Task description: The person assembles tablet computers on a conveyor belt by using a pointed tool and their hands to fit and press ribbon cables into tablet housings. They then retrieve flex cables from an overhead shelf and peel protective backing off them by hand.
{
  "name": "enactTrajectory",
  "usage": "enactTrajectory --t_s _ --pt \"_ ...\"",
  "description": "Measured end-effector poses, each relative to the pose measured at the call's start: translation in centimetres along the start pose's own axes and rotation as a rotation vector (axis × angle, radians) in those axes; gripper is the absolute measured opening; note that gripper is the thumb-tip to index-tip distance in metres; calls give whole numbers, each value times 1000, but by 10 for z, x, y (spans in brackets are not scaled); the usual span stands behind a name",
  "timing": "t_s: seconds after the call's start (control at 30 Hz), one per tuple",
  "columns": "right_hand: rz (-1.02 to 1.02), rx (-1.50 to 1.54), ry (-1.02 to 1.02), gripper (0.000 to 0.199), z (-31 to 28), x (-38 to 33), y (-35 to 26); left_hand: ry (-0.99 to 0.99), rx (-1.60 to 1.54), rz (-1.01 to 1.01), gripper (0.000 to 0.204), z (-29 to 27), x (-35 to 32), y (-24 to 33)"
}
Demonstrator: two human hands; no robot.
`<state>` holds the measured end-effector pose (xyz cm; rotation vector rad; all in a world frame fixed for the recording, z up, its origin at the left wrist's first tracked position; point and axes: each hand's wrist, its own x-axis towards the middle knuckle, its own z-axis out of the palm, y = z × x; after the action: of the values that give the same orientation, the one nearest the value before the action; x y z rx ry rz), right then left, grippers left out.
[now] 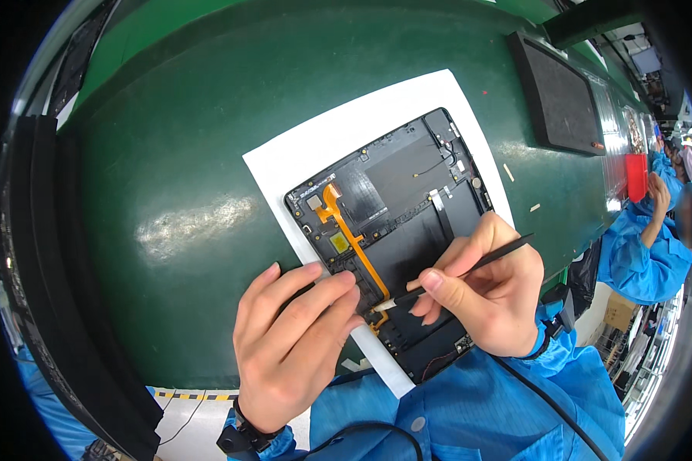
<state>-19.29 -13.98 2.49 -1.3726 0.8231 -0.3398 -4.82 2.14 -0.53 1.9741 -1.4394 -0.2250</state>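
A black tablet housing (407, 230) lies tilted on a white sheet (273, 173), its inside facing up. An orange ribbon cable (354, 244) runs along its left part. My right hand (490, 296) is closed round a slim black-handled tool with a pale tip (507, 247), held like a pen. The tip touches or hovers just over the lower end of the ribbon cable; I cannot tell which. My left hand (292, 338) lies with fingers stretched out at the housing's lower left edge, beside the tool's tip. Its thumb is partly hidden.
The sheet rests on a green tabletop (184, 154). A dark padded tray (557, 96) stands at the far right, with a red bin (637, 178) beyond it. Small pale scraps (509, 173) lie right of the sheet. Another person in blue (640, 253) sits at the right.
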Motion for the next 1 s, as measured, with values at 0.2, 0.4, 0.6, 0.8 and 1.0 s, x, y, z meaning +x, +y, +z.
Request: enactTrajectory --t_s 0.2,0.4,0.6,0.8,1.0 --pt "-58 98 75 21 7 -11 8 19 6 -12 28 -1 -1 5" --pt "-17 136 14 19 5 -3 9 28 -25 -30 32 3 3 3" --pt "-292 30 352 11 -56 19 -8 228 135 -499 25 2 0 14" --pt "-119 198 241 11 -70 10 24 81 120 -418 23 13 21 37" --pt "-134 453 162 11 -66 4 31 254 -234 -506 15 0 36 32"
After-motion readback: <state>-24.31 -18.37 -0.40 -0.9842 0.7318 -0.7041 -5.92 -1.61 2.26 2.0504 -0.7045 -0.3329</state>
